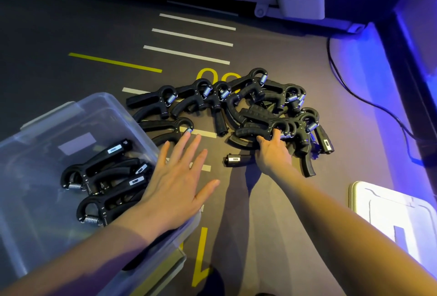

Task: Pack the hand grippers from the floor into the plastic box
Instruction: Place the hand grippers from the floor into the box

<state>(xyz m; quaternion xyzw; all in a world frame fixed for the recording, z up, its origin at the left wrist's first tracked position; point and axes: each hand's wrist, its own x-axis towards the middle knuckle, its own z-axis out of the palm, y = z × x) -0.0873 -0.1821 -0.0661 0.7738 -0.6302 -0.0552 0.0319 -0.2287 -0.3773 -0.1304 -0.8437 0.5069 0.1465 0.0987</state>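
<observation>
Gripping a hand gripper (254, 133) with right hand (274, 153)

Floor (71, 35): yellow digits "00" (216, 75) are painted at centre frame, partly covered by the pile of hand grippers (248, 111); a yellow "1" (201, 258) is painted at lower centre. Gripper labels (115, 148) are too small to be read.

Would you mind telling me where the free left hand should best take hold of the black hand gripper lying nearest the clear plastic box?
Probably by its upper straight handle, coming from above. The black hand gripper lies flat on the floor, apart from the pile, handles pointing towards the clear plastic box; the open left hand hovers just beside its spring end.
</observation>
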